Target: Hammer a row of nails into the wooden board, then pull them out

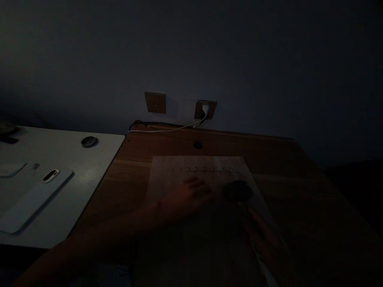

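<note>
The scene is very dark. My left hand (190, 196) is over a pale wooden board (164, 179), just on the near side of a row of several small shiny nails or screws (204, 169) standing in it. Its fingers point right and are bent, but blur and shadow hide whether they hold anything. Two small dark dots (176, 170) mark the board left of the row. My right hand (263, 235) is at the board's right side, its fingertips close to a dark round object (238, 190) whose kind I cannot make out. Shadow hides its grip.
The board lies on a brown wooden desk (134, 159) with a cable hole (198, 145). Behind it, a white plug (205, 108) with a cord sits in a wall socket. A white table (98, 163) at left bears a phone (36, 201) and a round lid-like object (89, 141).
</note>
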`<state>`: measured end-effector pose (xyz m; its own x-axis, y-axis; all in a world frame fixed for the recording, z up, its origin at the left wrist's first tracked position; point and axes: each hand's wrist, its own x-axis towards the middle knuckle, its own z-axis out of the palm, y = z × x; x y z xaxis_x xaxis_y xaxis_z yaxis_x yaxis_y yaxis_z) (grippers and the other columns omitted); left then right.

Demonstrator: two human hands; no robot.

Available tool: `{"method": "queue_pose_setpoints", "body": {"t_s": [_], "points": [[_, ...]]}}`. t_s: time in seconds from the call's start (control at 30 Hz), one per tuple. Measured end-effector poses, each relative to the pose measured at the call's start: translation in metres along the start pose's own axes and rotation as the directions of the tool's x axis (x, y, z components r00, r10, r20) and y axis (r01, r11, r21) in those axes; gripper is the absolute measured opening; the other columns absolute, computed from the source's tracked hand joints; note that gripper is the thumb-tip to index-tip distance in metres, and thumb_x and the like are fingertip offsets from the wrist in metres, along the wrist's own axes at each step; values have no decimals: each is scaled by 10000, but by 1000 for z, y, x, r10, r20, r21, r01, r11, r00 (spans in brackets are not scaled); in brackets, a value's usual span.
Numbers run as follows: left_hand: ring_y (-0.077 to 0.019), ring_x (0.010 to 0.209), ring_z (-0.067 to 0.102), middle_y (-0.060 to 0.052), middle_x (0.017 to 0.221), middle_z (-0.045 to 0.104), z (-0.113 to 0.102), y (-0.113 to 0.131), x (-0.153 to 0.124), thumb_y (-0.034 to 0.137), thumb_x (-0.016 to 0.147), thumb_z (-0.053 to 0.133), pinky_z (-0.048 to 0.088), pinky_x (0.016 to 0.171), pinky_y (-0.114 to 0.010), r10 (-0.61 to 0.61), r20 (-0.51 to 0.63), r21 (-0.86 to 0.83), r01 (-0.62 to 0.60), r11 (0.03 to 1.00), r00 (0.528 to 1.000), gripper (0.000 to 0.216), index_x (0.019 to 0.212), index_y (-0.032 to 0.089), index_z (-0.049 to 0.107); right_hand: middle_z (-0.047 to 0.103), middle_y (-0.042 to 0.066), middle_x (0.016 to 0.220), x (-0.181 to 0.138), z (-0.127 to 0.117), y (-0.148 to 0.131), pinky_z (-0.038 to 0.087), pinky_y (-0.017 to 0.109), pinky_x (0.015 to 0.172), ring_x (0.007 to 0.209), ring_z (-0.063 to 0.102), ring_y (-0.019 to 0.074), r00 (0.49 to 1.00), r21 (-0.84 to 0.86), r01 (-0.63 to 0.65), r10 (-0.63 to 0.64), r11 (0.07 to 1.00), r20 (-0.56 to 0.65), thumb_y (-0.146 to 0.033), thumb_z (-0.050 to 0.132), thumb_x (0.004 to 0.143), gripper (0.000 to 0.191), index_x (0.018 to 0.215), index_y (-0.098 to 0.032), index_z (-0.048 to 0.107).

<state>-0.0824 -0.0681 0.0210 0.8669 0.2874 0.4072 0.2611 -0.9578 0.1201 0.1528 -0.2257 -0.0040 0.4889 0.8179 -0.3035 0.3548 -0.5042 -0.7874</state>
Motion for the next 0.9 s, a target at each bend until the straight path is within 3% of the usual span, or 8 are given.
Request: {"method": "queue_pose_setpoints", "body": {"t_s": [0.1, 0.2, 0.27, 0.37, 0.53, 0.67, 0.77, 0.9], "points": [[-177, 859, 704, -53, 934, 763, -3, -42, -23, 134, 951, 577, 550, 768, -290, -318, -155, -190, 288, 939, 935, 163, 1012, 171, 724, 771, 115, 1189, -3, 1, -8, 602, 432, 894, 1145, 699, 358, 1000, -5, -24, 24, 1000, -3, -740, 662, 763, 687, 1260, -270, 722], [-153, 804, 716, -39, 919, 773, -2, -71, -40, 107, 890, 601, 554, 728, -247, -597, -124, -391, 514, 764, 793, 165, 961, 170, 735, 792, 98, 1079, -6, 4, -17, 623, 383, 762, 1025, 737, 336, 1000, -12, 15, -15, 1000, -8, -734, 686, 755, 663, 1242, -285, 727], [-145, 773, 719, -21, 891, 778, -1, -80, -44, 120, 871, 614, 554, 706, -232, -659, -71, -451, 565, 691, 749, 149, 932, 174, 740, 796, 90, 1035, -6, 6, -24, 620, 358, 711, 969, 747, 320, 999, -8, 53, -53, 999, 6, -707, 693, 770, 619, 1227, -291, 733], [-155, 826, 736, -24, 940, 790, 1, -84, -45, 136, 875, 620, 567, 754, -242, -642, -39, -457, 557, 693, 766, 179, 979, 185, 757, 796, 95, 965, -2, 12, -34, 608, 351, 655, 884, 745, 302, 994, 6, 98, -98, 995, 50, -684, 670, 799, 584, 1211, -275, 737], [-176, 928, 747, -47, 1037, 790, 4, -85, -44, 137, 906, 598, 577, 855, -279, -501, -12, -447, 444, 777, 865, 238, 1054, 199, 774, 742, 65, 779, 3, 21, -46, 563, 327, 574, 698, 692, 249, 991, -8, 77, -75, 997, 110, -681, 677, 786, 621, 1218, -238, 727], [-169, 887, 745, -39, 1005, 791, 7, -85, -47, 107, 879, 613, 577, 835, -271, -545, -26, -452, 477, 754, 838, 221, 1008, 193, 770, 612, -9, 596, -7, 29, -57, 446, 272, 432, 483, 554, 171, 985, 82, -12, -3, 997, 174, -692, 609, 847, 637, 1282, -233, 685], [-161, 858, 740, -27, 971, 790, 8, -86, -48, 106, 874, 632, 572, 806, -255, -596, -24, -459, 521, 720, 802, 200, 996, 193, 764, 576, -29, 591, -12, 32, -64, 411, 253, 415, 473, 526, 151, 983, 125, -26, 2, 992, 182, -688, 621, 846, 627, 1267, -227, 677], [-168, 893, 727, -33, 962, 780, 6, -86, -47, 76, 847, 654, 561, 828, -265, -583, -61, -427, 507, 749, 810, 202, 972, 195, 760, 572, -40, 590, -6, 30, -65, 440, 259, 437, 473, 532, 145, 967, 114, -18, -12, 993, 255, -695, 623, 845, 661, 1278, -197, 644]]}}
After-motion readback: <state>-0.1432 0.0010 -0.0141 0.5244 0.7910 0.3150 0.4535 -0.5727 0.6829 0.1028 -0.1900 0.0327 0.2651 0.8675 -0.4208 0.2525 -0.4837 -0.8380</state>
